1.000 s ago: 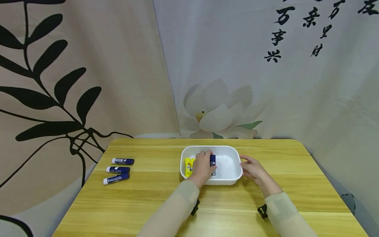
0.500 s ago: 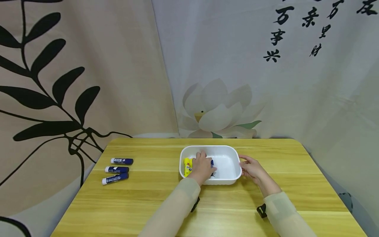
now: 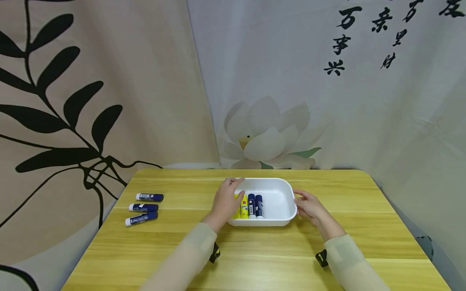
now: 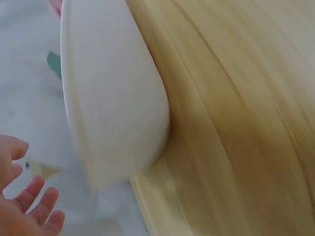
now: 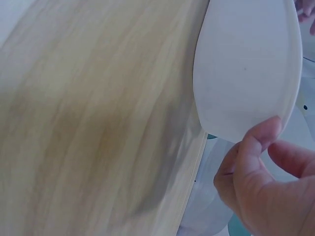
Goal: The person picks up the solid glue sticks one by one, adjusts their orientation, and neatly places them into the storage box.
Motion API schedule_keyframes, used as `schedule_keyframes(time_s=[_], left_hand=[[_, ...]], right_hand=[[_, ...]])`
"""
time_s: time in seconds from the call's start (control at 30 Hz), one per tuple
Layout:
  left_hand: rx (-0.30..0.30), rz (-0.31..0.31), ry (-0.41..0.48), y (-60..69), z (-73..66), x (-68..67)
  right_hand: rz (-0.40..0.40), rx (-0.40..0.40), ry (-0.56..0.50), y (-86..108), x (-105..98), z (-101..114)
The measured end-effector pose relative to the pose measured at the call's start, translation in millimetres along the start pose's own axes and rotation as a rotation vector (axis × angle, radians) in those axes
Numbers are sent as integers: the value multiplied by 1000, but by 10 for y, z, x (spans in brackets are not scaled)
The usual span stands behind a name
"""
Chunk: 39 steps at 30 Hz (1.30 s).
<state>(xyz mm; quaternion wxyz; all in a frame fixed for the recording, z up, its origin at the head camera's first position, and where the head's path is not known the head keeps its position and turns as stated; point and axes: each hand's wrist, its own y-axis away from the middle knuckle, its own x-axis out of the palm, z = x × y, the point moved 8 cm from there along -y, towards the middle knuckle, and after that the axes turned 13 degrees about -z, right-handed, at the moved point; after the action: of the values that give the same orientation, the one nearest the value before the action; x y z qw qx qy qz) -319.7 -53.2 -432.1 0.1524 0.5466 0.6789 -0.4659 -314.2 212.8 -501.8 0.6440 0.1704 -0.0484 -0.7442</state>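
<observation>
Glue sticks [image 3: 252, 206], apparently, lie in a white tray [image 3: 276, 222]. The right hand [image 3: 312, 209] pinches its rim [image 5: 297, 59]; the left hand [image 3: 225, 201], loosely spread, hovers nearby.

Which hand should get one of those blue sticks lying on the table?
Probably the left hand: it looks empty and is nearer the three blue sticks on the table. The right hand is farther away and pinches the white tray at its edge.

Curtained workspace: printed drapes [image 3: 233, 85] behind wooden table [image 3: 273, 254]
</observation>
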Motion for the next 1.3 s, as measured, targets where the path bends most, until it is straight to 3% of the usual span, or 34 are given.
schedule_keyframes(time_s=[0.17, 0.33, 0.5, 0.63, 0.73, 0.97, 1.3], left_hand=[[-20, -14, -7, 78, 460, -406], [-24, 4, -56, 287, 1020, -710], [-2, -8, -98, 498, 1486, -1061], [30, -42, -214, 614, 1807, -1362], [28, -31, -304, 686, 2010, -1516], [7, 103, -417, 823, 2287, -1536], [102, 61, -466, 835, 2322, -1531]], right_hand=[[2, 7, -5, 4, -3, 5], [4, 12, -13, -4, -1, -8], [5, 15, -21, -10, 1, -10], [5, 16, -14, -12, -1, -8], [8, 16, 0, -14, -2, -10], [3, 19, 5, 2, -6, -16], [6, 23, -6, 5, -11, -19]])
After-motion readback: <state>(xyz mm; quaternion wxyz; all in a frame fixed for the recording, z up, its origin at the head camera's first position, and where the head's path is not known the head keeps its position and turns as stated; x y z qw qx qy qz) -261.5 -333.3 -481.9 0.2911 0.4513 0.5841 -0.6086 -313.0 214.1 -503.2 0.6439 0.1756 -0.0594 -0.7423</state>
